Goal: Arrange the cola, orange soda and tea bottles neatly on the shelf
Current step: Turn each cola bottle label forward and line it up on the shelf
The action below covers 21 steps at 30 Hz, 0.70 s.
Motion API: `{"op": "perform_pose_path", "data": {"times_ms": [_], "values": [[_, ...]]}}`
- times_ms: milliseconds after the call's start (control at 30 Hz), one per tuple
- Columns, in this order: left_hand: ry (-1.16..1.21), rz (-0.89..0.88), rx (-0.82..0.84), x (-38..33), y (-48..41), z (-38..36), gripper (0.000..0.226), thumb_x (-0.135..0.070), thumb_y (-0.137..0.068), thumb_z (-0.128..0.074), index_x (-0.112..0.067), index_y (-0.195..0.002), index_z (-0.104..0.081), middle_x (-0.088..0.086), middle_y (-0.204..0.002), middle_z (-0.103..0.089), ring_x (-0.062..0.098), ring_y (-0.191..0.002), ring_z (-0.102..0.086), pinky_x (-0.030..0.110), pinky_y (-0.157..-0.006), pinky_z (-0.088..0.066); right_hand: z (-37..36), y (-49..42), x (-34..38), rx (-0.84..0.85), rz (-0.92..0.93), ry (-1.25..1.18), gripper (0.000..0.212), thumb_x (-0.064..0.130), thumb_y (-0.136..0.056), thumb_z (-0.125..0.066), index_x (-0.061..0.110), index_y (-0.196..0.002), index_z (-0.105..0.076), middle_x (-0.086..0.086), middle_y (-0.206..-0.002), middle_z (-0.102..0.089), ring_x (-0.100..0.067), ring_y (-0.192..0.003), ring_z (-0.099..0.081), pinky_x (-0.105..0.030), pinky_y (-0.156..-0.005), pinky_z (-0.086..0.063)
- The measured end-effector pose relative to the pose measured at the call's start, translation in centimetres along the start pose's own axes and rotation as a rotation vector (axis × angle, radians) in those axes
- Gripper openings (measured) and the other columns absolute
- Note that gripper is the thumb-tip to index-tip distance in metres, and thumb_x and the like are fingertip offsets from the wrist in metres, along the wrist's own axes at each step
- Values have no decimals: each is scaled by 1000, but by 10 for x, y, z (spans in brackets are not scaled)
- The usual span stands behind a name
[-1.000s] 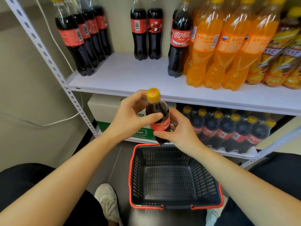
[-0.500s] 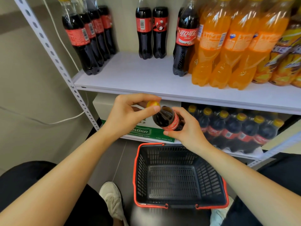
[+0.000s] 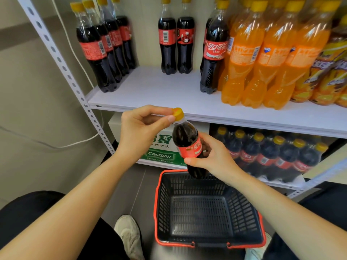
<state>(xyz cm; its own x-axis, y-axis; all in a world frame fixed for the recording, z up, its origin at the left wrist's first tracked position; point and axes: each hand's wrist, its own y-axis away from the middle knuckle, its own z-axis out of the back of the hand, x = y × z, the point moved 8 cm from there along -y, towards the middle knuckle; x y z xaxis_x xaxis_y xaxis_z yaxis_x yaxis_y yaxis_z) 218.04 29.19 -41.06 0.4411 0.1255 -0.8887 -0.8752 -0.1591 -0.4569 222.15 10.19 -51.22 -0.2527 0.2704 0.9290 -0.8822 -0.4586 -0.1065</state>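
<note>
White shelf board (image 3: 169, 94) spans the upper view, its front edge just above the hands. The left hand (image 3: 139, 132) has its fingers (image 3: 165, 119) pinched on the yellow cap (image 3: 178, 113) of a small cola bottle (image 3: 187, 141), thumb and forefinger closed round it. The right hand (image 3: 212, 158) curls its fingers (image 3: 193, 161) round the red label and lower body from the 3 o'clock side. The bottle hangs in the air, off the shelf, tilted with its cap toward 11 o'clock and its base toward 5 o'clock. At 6 o'clock from it, a black basket (image 3: 165, 203) with a red rim sits on the floor. On the shelf, a cola row (image 3: 95, 53) stands at 10 o'clock, a cola pair (image 3: 175, 44) at 12 o'clock, and a single cola (image 3: 213, 53) at 1 o'clock, just beside the orange soda bottles (image 3: 266, 59). Tea bottles (image 3: 326, 72) stand at 2 o'clock, at the far right.
</note>
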Motion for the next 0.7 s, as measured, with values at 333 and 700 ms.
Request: {"op": "perform_pose_path", "data": {"times_ms": [333,700], "values": [[-145,130,207,11,1,-13,25,-4,-96,-66,-6,-119,-71,6,-119,-74,21,-111,-71,44,-91,-60,-7,-2,5,76,-191,-442,49,33,-80,-83,22,-126,-69,-6,-121,-74,-26,-116,-68,-43,-99,-55],[-206,102,603,2,36,-39,63,-27,-74,-90,-24,-133,-67,-10,-158,-40,12,-142,-47,38,-103,-55,6,-13,25,41,-393,-795,67,56,-80,-69,9,-127,-66,-14,-117,-75,-29,-110,-73,-42,-87,-62]]}}
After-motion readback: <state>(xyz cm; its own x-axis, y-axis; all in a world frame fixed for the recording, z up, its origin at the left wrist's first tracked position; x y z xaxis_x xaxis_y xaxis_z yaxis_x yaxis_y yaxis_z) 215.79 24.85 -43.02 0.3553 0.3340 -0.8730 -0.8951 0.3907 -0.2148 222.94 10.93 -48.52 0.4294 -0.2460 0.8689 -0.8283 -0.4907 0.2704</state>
